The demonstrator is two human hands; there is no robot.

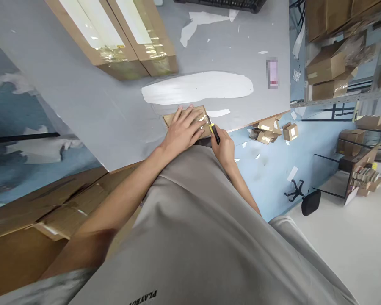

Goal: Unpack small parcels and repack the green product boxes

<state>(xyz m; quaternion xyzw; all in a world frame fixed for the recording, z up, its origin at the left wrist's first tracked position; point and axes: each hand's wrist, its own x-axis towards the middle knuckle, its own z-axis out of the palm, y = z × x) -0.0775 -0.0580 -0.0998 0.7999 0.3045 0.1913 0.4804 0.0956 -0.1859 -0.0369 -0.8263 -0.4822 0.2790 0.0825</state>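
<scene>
Left hand (183, 130) lies flat, fingers spread, pressing down on a small cardboard box (190, 120) at the near edge of the grey table (82, 97). Right hand (224, 148) is clenched round a yellow-and-black knife (213, 131), blade at the box's right side. The box looks light and stiff, its taped top glossy and likely slippery, so the bare cardboard sides look like the surer grip. Two long boxes (123, 38) stand far left.
</scene>
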